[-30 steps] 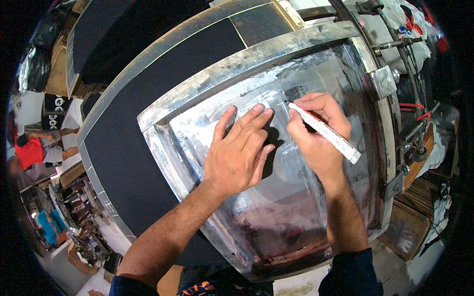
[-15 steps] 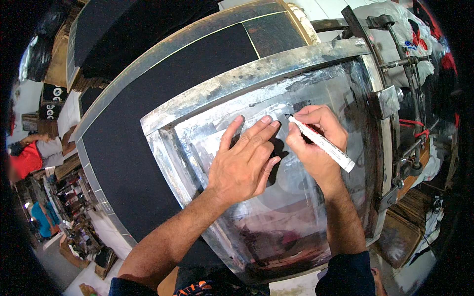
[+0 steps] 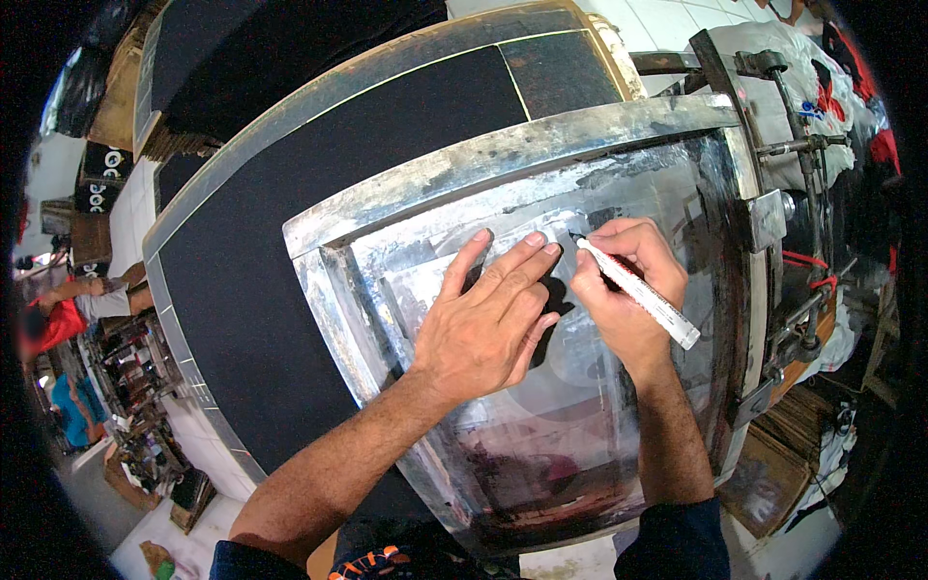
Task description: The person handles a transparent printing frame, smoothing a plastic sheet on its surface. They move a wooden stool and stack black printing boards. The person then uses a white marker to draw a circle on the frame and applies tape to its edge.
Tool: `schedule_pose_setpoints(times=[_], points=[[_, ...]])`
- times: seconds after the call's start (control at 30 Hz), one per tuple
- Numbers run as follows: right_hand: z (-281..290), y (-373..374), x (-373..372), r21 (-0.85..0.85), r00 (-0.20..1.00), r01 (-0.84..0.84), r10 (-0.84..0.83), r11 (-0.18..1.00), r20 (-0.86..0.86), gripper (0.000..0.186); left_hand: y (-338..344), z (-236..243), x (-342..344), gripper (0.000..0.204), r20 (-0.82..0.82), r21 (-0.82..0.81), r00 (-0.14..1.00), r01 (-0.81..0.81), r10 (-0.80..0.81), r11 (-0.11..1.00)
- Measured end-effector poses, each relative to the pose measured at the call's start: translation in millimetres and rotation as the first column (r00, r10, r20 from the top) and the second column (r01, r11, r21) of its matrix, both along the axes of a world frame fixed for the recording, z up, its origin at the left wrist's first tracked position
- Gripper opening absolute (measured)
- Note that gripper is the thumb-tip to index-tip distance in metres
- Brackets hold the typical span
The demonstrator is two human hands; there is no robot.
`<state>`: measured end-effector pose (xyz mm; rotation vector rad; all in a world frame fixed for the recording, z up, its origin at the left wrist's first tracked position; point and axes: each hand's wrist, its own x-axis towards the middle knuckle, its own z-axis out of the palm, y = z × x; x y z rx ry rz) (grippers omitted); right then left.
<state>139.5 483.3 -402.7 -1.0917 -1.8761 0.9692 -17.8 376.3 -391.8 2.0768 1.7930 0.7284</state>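
Underneath our hands lies a dark padded counter (image 3: pixel 290 251) with a pale border, and on it rests a metal-framed printing screen (image 3: pixel 503 159), its mesh smeared with silver-grey and a reddish stain at the near edge. Nearest to us, our left hand (image 3: pixel 488 324) lies flat on the mesh, fingers spread and together at the tips, gripping nothing; we judge it presses the mesh down so the surface stays taut and steady beside the writing point. Just to its right, our right hand (image 3: pixel 628 290) has its grip clamped around a white marker (image 3: pixel 638 293), held like a pen with the dark tip touching the mesh near the left fingertips, the barrel slanting back toward the right. Beyond the hands, the screen's far rail meets a hinged clamp and rods (image 3: pixel 783 145) at the right. Further off, white garments with red print (image 3: pixel 831 87) lie heaped, and to the far left a person in red (image 3: pixel 53 324) stands among cluttered shelves on a pale tiled floor.
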Motion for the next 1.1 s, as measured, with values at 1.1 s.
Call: schedule_pose_setpoints(times=[1.1], points=[[3.8,1.7,2.1,0.034,0.999,-0.032,0.034,0.999,-0.042,0.021,0.6,1.7,0.8,0.02,-0.002,0.002,1.0,-0.007,0.007,1.0]])
